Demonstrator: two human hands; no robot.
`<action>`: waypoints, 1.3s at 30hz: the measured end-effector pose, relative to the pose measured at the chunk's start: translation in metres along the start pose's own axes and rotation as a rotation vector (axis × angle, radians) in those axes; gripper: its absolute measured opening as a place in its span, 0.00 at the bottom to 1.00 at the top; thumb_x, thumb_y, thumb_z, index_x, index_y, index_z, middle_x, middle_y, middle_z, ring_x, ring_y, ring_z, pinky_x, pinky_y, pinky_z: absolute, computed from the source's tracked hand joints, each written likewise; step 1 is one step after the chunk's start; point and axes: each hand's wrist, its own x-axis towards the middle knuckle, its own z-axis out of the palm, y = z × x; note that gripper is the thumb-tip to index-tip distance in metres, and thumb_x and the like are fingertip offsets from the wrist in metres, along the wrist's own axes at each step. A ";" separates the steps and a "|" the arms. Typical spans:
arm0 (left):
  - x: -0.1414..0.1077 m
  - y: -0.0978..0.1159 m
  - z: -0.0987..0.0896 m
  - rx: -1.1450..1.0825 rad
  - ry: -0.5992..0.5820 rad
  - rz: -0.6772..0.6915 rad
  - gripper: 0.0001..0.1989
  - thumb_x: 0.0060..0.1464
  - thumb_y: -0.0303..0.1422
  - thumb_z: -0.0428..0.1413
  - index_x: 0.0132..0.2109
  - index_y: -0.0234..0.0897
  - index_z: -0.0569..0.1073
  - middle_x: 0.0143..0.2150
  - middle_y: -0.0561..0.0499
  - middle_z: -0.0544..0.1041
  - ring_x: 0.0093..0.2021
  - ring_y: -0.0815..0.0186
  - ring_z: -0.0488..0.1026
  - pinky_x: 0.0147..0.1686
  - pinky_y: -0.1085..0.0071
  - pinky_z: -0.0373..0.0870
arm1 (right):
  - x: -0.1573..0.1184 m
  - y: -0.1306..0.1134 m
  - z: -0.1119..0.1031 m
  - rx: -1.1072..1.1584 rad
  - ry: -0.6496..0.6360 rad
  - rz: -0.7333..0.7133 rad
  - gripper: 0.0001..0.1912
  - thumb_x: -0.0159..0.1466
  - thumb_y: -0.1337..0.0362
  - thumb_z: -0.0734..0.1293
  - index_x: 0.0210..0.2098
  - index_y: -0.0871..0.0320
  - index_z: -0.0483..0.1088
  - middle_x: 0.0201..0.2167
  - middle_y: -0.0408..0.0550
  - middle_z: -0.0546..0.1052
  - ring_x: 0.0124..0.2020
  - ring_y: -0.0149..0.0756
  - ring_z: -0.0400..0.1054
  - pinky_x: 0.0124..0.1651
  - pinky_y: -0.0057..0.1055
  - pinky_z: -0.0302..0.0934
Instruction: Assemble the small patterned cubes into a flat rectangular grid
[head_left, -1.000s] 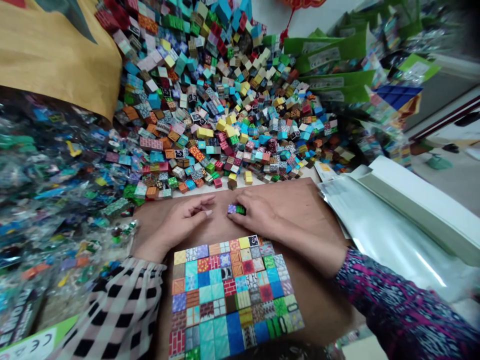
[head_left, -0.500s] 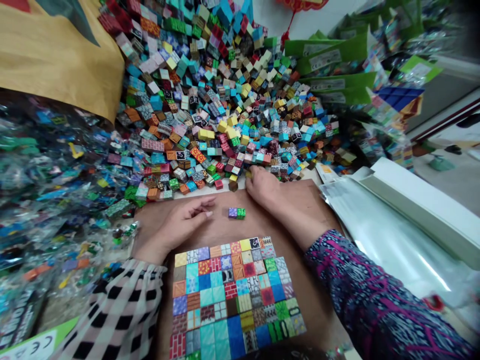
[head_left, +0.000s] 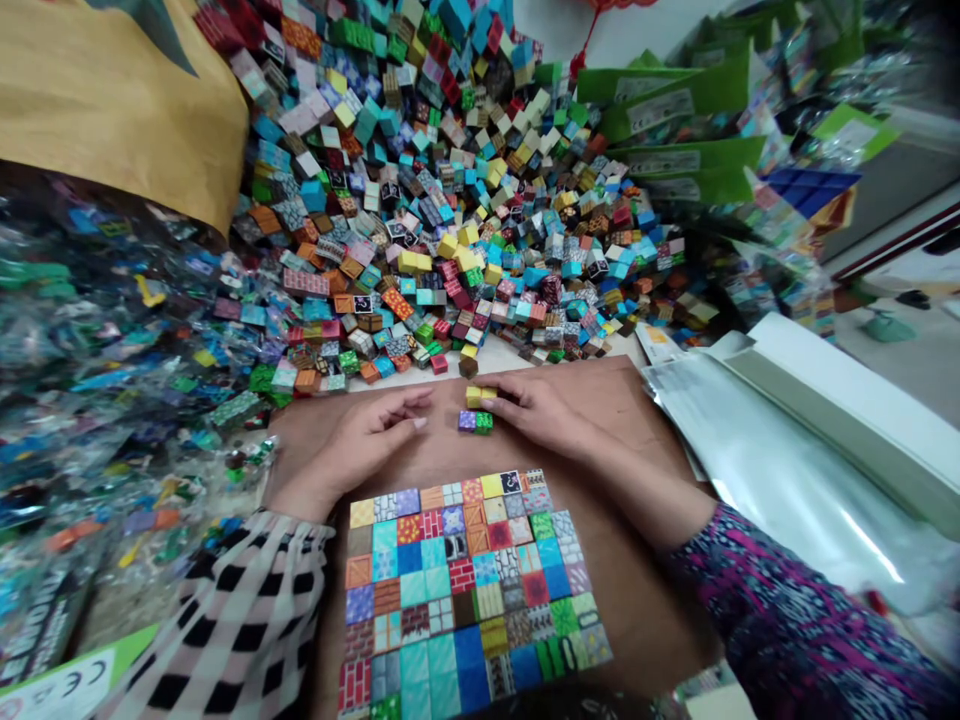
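Observation:
My right hand (head_left: 534, 410) pinches a pair of yellow cubes (head_left: 480, 397) between thumb and fingers, just behind a purple cube (head_left: 466, 421) and a green cube (head_left: 484, 423) that sit side by side on the brown board (head_left: 420, 456). To the left, my left hand (head_left: 379, 430) rests on the board with fingers slightly curled and apart, holding nothing. Nearer to me lies a flat mosaic of patterned cubes (head_left: 465, 575) set edge to edge in rows, its front edge partly cut off by the view.
A large heap of loose printed cubes (head_left: 450, 230) rises behind the board. Clear bags of small coloured parts (head_left: 135, 350) crowd the left, below a tan paper bag (head_left: 120, 110). On the right are a white open box (head_left: 847, 420) and green-topped packets (head_left: 675, 110).
My right hand has come back from the heap's front edge toward me, bringing the yellow cubes beside the purple and green pair. My left hand has barely moved.

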 end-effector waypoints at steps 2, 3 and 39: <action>0.000 -0.001 0.000 0.003 0.003 0.001 0.24 0.57 0.41 0.60 0.59 0.38 0.76 0.60 0.41 0.78 0.58 0.55 0.76 0.61 0.52 0.72 | -0.002 -0.004 -0.004 -0.021 -0.049 -0.034 0.16 0.73 0.62 0.63 0.58 0.56 0.73 0.57 0.53 0.78 0.58 0.38 0.73 0.63 0.43 0.65; 0.000 -0.001 0.000 0.009 0.007 0.006 0.24 0.57 0.41 0.60 0.59 0.38 0.76 0.60 0.41 0.78 0.58 0.55 0.77 0.60 0.52 0.72 | -0.003 -0.006 -0.006 -0.046 -0.071 -0.048 0.16 0.74 0.62 0.63 0.59 0.56 0.73 0.58 0.54 0.78 0.58 0.39 0.72 0.64 0.44 0.64; 0.000 0.007 0.001 -0.005 -0.012 -0.015 0.24 0.56 0.41 0.61 0.58 0.39 0.77 0.59 0.43 0.79 0.60 0.54 0.75 0.62 0.52 0.70 | -0.010 -0.008 -0.026 -0.105 -0.328 -0.030 0.27 0.77 0.53 0.52 0.73 0.50 0.55 0.75 0.45 0.52 0.76 0.38 0.43 0.76 0.51 0.38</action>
